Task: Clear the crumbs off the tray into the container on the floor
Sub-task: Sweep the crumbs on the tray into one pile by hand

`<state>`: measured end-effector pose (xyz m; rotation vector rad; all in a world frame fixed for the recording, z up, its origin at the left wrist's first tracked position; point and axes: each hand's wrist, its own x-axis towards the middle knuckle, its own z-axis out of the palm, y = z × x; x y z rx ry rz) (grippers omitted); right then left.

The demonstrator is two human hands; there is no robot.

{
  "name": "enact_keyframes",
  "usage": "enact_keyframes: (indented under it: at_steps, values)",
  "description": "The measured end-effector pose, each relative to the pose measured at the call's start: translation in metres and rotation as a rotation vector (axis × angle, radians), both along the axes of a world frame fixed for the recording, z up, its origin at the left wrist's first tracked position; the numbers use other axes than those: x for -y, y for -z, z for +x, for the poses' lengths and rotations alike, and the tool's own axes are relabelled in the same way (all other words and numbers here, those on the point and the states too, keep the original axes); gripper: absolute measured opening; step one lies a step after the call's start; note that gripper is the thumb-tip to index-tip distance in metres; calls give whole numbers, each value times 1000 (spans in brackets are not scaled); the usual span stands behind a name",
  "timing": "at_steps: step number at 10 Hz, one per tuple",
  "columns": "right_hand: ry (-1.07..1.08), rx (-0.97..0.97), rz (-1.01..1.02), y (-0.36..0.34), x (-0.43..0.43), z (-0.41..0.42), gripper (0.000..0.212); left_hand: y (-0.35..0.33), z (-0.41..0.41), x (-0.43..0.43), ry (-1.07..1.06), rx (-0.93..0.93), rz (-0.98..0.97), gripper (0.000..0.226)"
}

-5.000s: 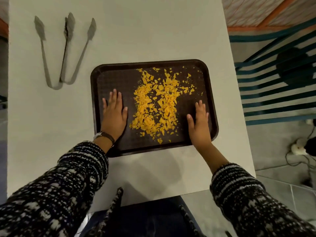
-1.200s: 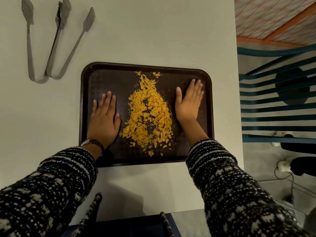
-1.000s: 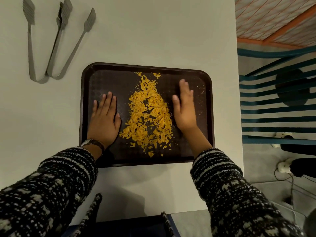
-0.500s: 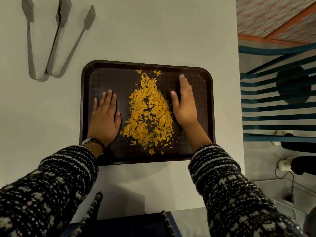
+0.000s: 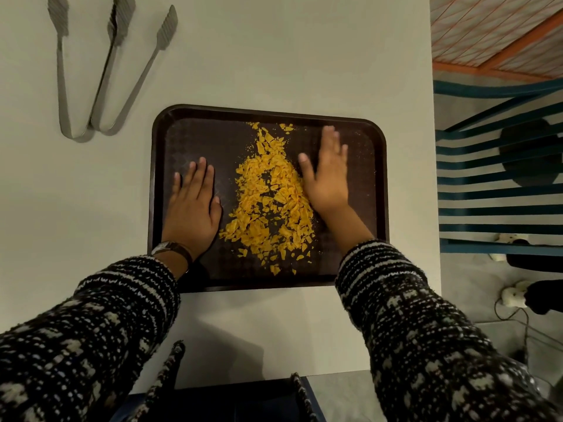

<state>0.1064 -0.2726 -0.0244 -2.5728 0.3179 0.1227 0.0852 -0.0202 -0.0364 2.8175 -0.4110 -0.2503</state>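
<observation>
A dark brown tray lies flat on the white table. A heap of yellow-orange crumbs runs down its middle, narrow at the far end and wider near me. My left hand rests flat on the tray, left of the heap, fingers spread, holding nothing. My right hand is flat against the heap's right side, slightly blurred, its thumb edge touching the crumbs. No floor container is in view.
Two metal tongs lie on the white table at the far left. A blue slatted chair stands just beyond the table's right edge. A cable and white plug lie on the floor at right.
My right hand has slid left across the tray and pressed the crumbs into a narrower heap. My left hand has stayed in place.
</observation>
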Motion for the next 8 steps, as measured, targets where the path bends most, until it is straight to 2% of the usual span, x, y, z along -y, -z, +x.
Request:
enact_keyframes:
  at_steps: [1,2,3,4,5,6,7,8]
  values:
    - [-113,-2,380,-5,-19,-11,62,-2,0,1,-3,1,-9,57]
    - [36,90,487,1,-9,-11,61,-2,0,1,-7,1,-9,58]
    - [132,29,352,1,5,-5,65,-1,0,0,-9,-6,-18,59]
    - [-108,70,185,-1,-7,-2,74,-1,0,0,-7,4,-14,59]
    - [-208,-9,310,3,-24,-2,71,-1,0,1,-11,-1,-18,59]
    - [-162,90,522,1,-25,2,64,0,0,1,-10,2,-10,59]
    - [-234,132,388,-4,-15,19,66,0,1,1,-12,1,-8,59]
    - [-383,75,245,0,-8,30,64,2,1,0,-10,-2,-3,59]
